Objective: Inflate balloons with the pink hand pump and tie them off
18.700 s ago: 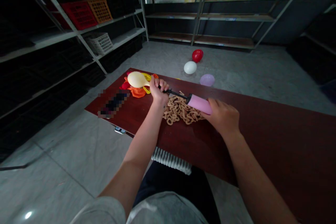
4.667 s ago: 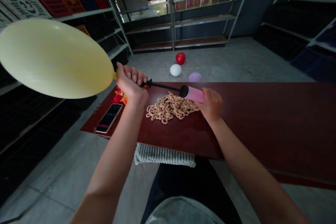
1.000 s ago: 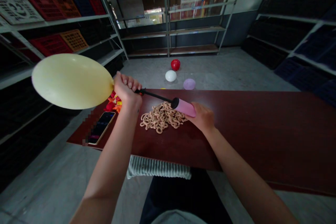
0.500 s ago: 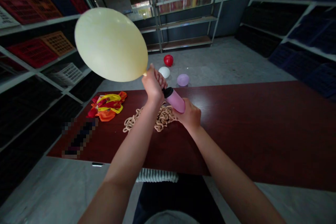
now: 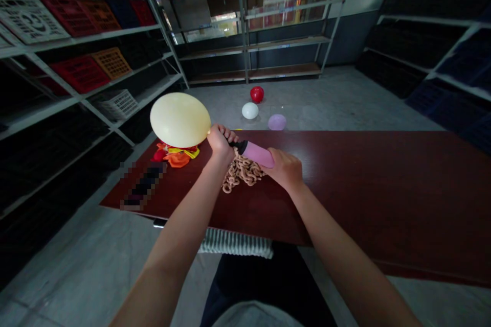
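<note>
My left hand (image 5: 222, 141) is closed round the neck of a pale yellow balloon (image 5: 180, 120) and the black front end of a pink balloon pump. The balloon is inflated and points left, its neck hidden in my fingers. My right hand (image 5: 286, 169) grips the rear of the pink pump (image 5: 258, 154), which lies between my two hands above the table. Under the pump is a tangled pile of beige, cord-like loops (image 5: 245, 171). Behind and below the balloon, a heap of limp red, orange and yellow pieces (image 5: 178, 158) rests on the table.
A dark red-brown table (image 5: 364, 189) spans the view. A pixelated dark object (image 5: 143, 186) lies at its left end. Beyond it on the floor are a red balloon (image 5: 257, 94), a white balloon (image 5: 250, 110) and a purple balloon (image 5: 276, 122). Shelves with crates (image 5: 80, 74) stand left.
The yellow balloon looks smaller and sits lower, now partly in front of the coloured heap. The pump is more level. The camera view has shifted, and both hands keep their hold.
</note>
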{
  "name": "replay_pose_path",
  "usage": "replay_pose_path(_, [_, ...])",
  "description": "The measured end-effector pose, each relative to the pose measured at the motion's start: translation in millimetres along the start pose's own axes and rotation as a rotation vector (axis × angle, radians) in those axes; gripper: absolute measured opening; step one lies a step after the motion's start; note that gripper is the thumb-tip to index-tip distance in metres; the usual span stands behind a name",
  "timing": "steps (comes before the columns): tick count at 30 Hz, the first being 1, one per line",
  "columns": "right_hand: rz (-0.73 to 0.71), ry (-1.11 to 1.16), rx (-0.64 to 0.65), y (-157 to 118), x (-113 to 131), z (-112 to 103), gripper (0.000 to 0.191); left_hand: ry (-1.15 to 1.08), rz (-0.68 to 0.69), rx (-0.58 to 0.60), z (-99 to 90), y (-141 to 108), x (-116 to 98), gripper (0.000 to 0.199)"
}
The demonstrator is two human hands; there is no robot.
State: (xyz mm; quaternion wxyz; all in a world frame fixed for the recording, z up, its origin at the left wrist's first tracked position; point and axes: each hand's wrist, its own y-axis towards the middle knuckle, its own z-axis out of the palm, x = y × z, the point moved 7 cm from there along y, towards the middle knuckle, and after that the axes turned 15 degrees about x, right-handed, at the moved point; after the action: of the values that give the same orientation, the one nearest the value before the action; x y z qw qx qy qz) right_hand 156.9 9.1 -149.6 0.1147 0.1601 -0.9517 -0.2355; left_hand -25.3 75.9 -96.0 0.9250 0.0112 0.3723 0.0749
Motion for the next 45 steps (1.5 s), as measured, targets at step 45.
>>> replay_pose_path(45, [0.278,0.192,-0.101,-1,-35,-4,0.041,0.106,0.018,0.163,93.9,14,28,0.05])
